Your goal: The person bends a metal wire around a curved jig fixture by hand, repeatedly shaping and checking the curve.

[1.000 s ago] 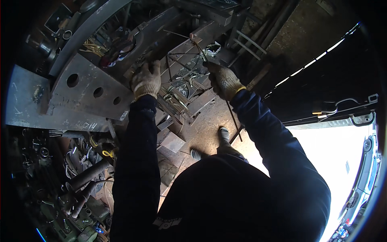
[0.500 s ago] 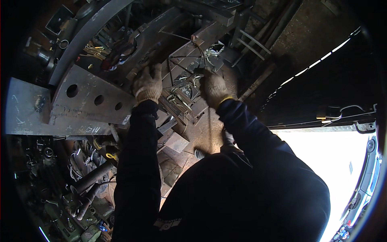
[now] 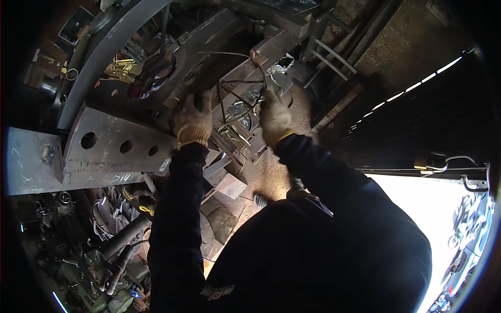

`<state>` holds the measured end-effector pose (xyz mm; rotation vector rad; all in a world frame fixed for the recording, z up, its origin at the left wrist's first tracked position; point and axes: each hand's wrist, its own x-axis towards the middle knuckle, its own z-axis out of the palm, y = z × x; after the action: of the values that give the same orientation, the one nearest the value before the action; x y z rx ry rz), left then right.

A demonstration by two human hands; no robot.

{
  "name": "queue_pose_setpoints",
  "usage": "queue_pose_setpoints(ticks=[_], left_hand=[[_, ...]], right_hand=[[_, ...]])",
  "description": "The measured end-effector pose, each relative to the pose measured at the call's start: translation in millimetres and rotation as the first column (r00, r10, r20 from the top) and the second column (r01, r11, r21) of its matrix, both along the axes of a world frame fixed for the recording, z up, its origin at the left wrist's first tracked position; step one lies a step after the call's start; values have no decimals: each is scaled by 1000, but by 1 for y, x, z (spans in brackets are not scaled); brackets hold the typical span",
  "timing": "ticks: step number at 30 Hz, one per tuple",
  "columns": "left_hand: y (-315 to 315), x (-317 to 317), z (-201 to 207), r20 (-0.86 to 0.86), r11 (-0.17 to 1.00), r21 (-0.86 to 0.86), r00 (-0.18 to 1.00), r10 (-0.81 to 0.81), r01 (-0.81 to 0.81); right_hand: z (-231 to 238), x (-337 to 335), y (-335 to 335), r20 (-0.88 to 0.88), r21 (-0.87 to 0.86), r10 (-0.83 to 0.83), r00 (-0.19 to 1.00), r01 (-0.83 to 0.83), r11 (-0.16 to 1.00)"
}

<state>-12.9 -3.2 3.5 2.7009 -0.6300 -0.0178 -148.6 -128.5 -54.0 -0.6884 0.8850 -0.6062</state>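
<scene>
My left hand, in a knitted work glove, lies at the narrow end of a steel plate with round holes. Its fingers point away from me, at least two of them apart, and nothing shows between them. Farther right my right hand, gloved too with a yellow cuff edge, is closed around a thin dark cable or rod. That line arcs up from the fist and bends left over a steel beam. Between the hands stands a frame of thin rods, with a bundle of sticks below it.
A large curved steel piece sweeps along the upper left. Machinery and pipes crowd the lower left. Metal blocks lie on the floor before me. A dark corrugated wall and a bright opening are on the right.
My right hand has shifted slightly, and the curved line above it now arcs differently. The view has turned a little; my left hand stays beside the plate end.
</scene>
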Motion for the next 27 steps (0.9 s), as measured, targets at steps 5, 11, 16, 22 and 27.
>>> queue_pose_setpoints(ticks=[5, 11, 16, 22, 27], left_hand=[[4, 4, -12, 121, 999, -21, 992, -44, 47], [-12, -1, -7, 84, 995, -67, 994, -66, 72], [8, 19, -34, 124, 993, -47, 987, -102, 109], [20, 32, -52, 216, 988, -69, 969, -119, 137], [-1, -4, -7, 54, 996, -79, 998, -24, 28]], right_hand=[[6, 12, 14, 167, 43, -129, 978, 123, 991], [-83, 3, -85, -429, -659, 184, 885, -446, 606], [-37, 8, -82, -553, -731, 191, 811, -582, 356], [21, -48, -24, 113, -11, 385, 916, -386, 922], [-11, -44, 4, 276, 218, 101, 956, -164, 962]])
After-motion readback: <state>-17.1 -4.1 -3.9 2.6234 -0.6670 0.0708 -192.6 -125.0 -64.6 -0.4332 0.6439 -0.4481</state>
